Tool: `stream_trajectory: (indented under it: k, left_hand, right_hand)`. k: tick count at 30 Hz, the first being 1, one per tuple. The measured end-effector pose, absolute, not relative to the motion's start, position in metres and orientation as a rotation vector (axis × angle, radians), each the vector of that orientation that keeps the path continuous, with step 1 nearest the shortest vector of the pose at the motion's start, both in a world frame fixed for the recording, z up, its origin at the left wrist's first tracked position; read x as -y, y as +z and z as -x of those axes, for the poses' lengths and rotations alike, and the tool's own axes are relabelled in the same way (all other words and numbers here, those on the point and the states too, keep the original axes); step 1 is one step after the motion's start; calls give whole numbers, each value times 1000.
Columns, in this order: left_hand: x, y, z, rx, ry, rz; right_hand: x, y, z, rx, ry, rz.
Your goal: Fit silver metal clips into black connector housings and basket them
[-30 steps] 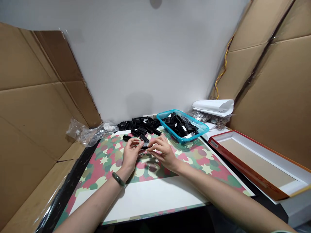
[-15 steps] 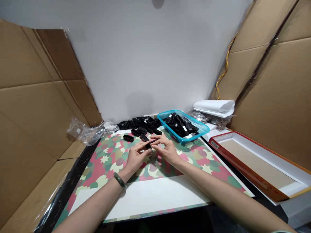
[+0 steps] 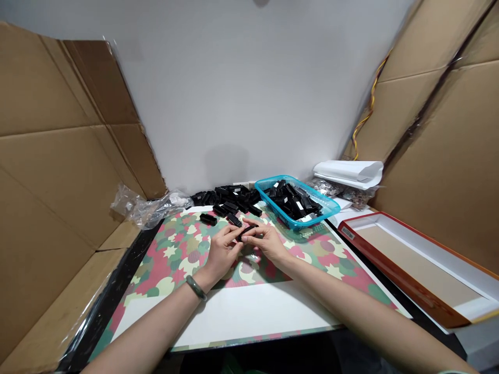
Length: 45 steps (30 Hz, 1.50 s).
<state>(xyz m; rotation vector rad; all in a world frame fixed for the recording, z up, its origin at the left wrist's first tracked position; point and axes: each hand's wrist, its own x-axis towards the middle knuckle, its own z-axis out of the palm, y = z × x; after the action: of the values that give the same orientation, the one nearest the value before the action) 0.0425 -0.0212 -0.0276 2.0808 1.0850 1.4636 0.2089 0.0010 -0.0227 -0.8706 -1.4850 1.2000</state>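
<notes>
Between my two hands is a small black plastic piece (image 3: 247,231), held by the fingertips over the camouflage-patterned sheet. My left hand (image 3: 223,252) pinches its left end, and a dark green bangle sits on that wrist. At its right end, the thumb and fingers of my right hand (image 3: 268,244) are closed on the same piece. Fingers cover part of it, so its exact kind does not show. Just beyond my fingertips lie a ridged black piece (image 3: 234,220) and, further left, another black piece (image 3: 208,219).
A heap of black pieces (image 3: 234,195) lies against the wall. Right of it stands a blue plastic basket (image 3: 293,225) of similar pieces. A red-edged open box lid (image 3: 401,275) lies at right, a crumpled clear bag (image 3: 150,210) at left. Cardboard panels (image 3: 70,171) flank both sides.
The black piece has been turned a little between my fingers and shows more of its length. Both hands keep hold of it. The whole view has shifted slightly.
</notes>
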Motion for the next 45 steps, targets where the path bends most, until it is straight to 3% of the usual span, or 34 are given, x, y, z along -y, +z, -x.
stream_trajectory:
  k: [14, 30, 45]
  left_hand:
    - [19, -27, -42, -1114, 1485, -2151]
    - [23, -26, -45, -1085, 1501, -2070]
    - [24, -25, -46, -1086, 1456, -2036]
  right_hand:
    - [3, -23, -207, 1291, 1547, 885]
    - [4, -20, -205, 1376, 1346, 861]
    - [2, -19, -209, 1392, 1421, 854]
